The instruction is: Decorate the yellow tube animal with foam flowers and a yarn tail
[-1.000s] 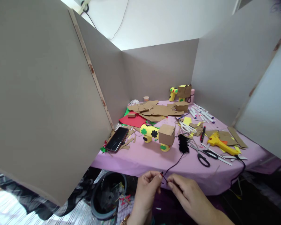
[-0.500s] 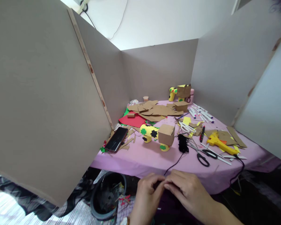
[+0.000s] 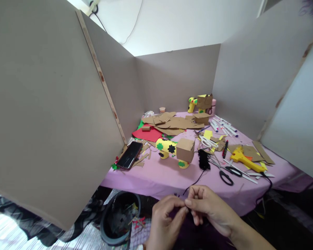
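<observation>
In front of the table's near edge, my left hand [image 3: 167, 217] and my right hand [image 3: 210, 210] meet fingertip to fingertip. Each pinches with thumb and index finger; the dark bit between them is mostly hidden and seems to be black yarn. From a bundle of black yarn [image 3: 204, 159] on the table, a strand runs down to the edge just above my hands. Short dark ends show above my left index finger. Beyond stands a yellow figure [image 3: 167, 147] with green and black flower shapes and a cardboard box head [image 3: 185, 150].
Right of the yarn lie black-handled scissors [image 3: 226, 175], white scissors [image 3: 207, 141] and a yellow glue gun [image 3: 246, 159]. A phone [image 3: 130, 155] is at left. Cardboard scraps [image 3: 182, 122] and markers [image 3: 225, 125] lie farther back. Below is a dark bucket [image 3: 104, 222]. Grey panels [image 3: 177, 80] surround the table.
My right hand has turned and lifted slightly, its fingers now showing more. The fingertips still meet. Small dark ends have come into view above my left hand.
</observation>
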`<action>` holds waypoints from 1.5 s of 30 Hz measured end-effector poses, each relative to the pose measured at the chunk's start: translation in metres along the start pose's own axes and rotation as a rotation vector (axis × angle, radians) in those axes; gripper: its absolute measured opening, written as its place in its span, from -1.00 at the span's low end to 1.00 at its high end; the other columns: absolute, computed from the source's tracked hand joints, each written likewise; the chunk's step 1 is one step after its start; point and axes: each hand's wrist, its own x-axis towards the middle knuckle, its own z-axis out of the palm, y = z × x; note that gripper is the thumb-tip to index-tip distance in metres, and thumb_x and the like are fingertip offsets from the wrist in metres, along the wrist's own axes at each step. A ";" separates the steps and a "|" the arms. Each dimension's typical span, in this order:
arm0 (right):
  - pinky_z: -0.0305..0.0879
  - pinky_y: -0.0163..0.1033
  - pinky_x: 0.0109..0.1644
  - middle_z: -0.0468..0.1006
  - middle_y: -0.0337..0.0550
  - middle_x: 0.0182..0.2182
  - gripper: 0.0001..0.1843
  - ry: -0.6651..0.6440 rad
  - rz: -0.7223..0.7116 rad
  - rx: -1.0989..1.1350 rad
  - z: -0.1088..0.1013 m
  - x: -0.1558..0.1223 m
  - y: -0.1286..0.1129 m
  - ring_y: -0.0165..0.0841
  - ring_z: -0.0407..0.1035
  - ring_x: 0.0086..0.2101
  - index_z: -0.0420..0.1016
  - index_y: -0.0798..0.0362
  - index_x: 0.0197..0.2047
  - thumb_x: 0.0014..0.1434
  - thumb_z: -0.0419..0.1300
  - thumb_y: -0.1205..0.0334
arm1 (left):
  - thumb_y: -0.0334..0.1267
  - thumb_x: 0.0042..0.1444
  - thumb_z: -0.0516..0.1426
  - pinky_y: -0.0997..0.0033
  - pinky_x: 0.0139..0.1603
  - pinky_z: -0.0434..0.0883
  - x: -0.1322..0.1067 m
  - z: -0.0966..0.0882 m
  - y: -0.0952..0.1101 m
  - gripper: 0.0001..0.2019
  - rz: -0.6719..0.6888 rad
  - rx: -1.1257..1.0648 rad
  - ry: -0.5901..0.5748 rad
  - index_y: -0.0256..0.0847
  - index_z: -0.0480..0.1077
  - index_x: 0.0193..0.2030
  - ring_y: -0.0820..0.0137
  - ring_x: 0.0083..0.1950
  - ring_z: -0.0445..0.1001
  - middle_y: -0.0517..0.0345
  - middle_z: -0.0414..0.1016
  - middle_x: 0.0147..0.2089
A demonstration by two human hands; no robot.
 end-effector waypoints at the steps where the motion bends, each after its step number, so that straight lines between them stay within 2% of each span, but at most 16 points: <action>1: 0.02 -0.51 -0.69 0.39 -0.39 -0.76 -0.57 -0.010 0.012 0.031 0.001 0.000 0.001 -0.56 0.26 -0.76 0.23 0.09 -0.54 -0.17 0.39 0.04 | -0.31 0.05 0.16 0.48 -0.35 0.33 0.000 0.000 0.000 -0.89 -0.003 0.006 0.020 -0.18 0.48 -0.46 0.37 -0.42 0.47 0.08 0.53 -0.47; 5: -0.02 -0.53 -0.74 0.40 -0.39 -0.77 -0.57 -0.050 0.066 0.142 0.002 0.001 0.006 -0.56 0.26 -0.79 0.21 0.07 -0.54 -0.16 0.39 0.06 | -0.33 0.01 0.18 0.47 -0.36 0.34 -0.002 -0.001 -0.001 -0.94 0.013 0.039 0.078 -0.14 0.50 -0.40 0.36 -0.43 0.47 0.10 0.55 -0.45; 10: -0.01 -0.54 -0.76 0.41 -0.35 -0.78 -0.54 -0.030 0.115 0.211 0.004 0.001 0.007 -0.54 0.27 -0.80 0.23 0.09 -0.56 -0.25 0.43 0.02 | -0.44 0.07 0.12 0.48 -0.31 0.37 -0.002 -0.006 -0.001 -0.74 0.257 0.111 0.007 -0.07 0.51 -0.15 0.36 -0.35 0.50 0.05 0.58 -0.36; 12: -0.02 -0.54 -0.76 0.40 -0.34 -0.78 -0.55 -0.031 0.126 0.212 0.005 0.001 0.007 -0.55 0.27 -0.80 0.27 0.11 -0.56 -0.24 0.42 0.01 | -0.46 0.06 0.12 0.50 -0.35 0.37 -0.001 -0.008 0.000 -0.75 0.325 0.140 0.008 -0.08 0.53 -0.19 0.38 -0.38 0.49 0.04 0.57 -0.39; 14: 0.00 -0.54 -0.76 0.40 -0.34 -0.78 -0.56 -0.033 0.121 0.219 0.006 0.002 0.007 -0.55 0.28 -0.79 0.30 0.12 -0.55 -0.21 0.40 -0.01 | -0.48 0.05 0.13 0.51 -0.35 0.37 -0.001 -0.008 0.001 -0.77 0.328 0.133 0.045 -0.11 0.54 -0.25 0.39 -0.38 0.49 0.06 0.57 -0.42; 17: 0.06 -0.52 -0.72 0.42 -0.32 -0.75 -0.59 -0.025 0.063 0.249 0.008 0.003 0.008 -0.54 0.30 -0.77 0.32 0.13 -0.54 -0.14 0.38 0.00 | -0.46 0.03 0.15 0.51 -0.32 0.38 -0.001 -0.005 0.001 -0.83 0.206 0.040 0.130 -0.12 0.54 -0.34 0.39 -0.37 0.50 0.09 0.57 -0.42; 20: 0.10 -0.51 -0.66 0.44 -0.31 -0.69 -0.65 -0.012 -0.032 0.250 0.011 0.002 0.010 -0.55 0.31 -0.72 0.36 0.15 -0.49 -0.07 0.36 0.05 | -0.37 -0.01 0.20 0.50 -0.35 0.37 0.001 0.000 -0.002 -0.93 -0.049 -0.149 0.195 -0.16 0.53 -0.43 0.40 -0.41 0.48 0.12 0.54 -0.46; 23: 0.13 -0.48 -0.60 0.42 -0.33 -0.66 -0.68 0.048 -0.120 0.161 0.013 0.000 0.013 -0.56 0.31 -0.68 0.39 0.14 -0.44 0.00 0.31 0.05 | -0.27 -0.09 0.26 0.50 -0.38 0.36 0.004 0.005 -0.006 -0.93 -0.333 -0.435 0.191 -0.22 0.51 -0.47 0.42 -0.45 0.45 0.15 0.53 -0.51; 26: 0.17 -0.44 -0.55 0.43 -0.31 -0.62 -0.69 0.121 -0.220 -0.008 0.013 -0.002 0.016 -0.52 0.33 -0.62 0.40 0.13 -0.43 0.07 0.24 0.03 | -0.22 -0.15 0.30 0.50 -0.40 0.34 0.007 0.010 -0.009 -0.84 -0.494 -0.666 0.167 -0.27 0.48 -0.47 0.46 -0.50 0.41 0.18 0.49 -0.55; 30: 0.22 -0.39 -0.46 0.43 -0.27 -0.58 -0.71 0.171 -0.351 -0.208 0.013 -0.003 0.018 -0.48 0.34 -0.56 0.40 0.12 -0.43 0.14 0.18 0.05 | -0.21 -0.18 0.32 0.51 -0.47 0.29 0.008 0.014 -0.014 -0.79 -0.576 -0.804 0.165 -0.28 0.46 -0.45 0.52 -0.57 0.34 0.24 0.42 -0.59; 37: 0.26 -0.35 -0.40 0.44 -0.22 -0.56 -0.71 0.224 -0.450 -0.397 0.013 -0.004 0.019 -0.41 0.34 -0.50 0.40 0.10 -0.43 0.20 0.08 0.08 | -0.19 -0.16 0.31 0.51 -0.46 0.26 0.010 0.015 -0.016 -0.78 -0.584 -0.840 0.138 -0.31 0.45 -0.48 0.51 -0.56 0.33 0.22 0.41 -0.60; 45: 0.30 -0.35 -0.38 0.48 -0.20 -0.55 -0.78 0.249 -0.458 -0.425 0.012 -0.003 0.021 -0.38 0.38 -0.49 0.43 0.09 -0.43 0.15 0.14 0.13 | -0.23 -0.21 0.33 0.57 -0.47 0.25 0.011 0.011 -0.004 -0.80 -0.599 -0.828 0.146 -0.33 0.47 -0.50 0.54 -0.56 0.33 0.22 0.43 -0.61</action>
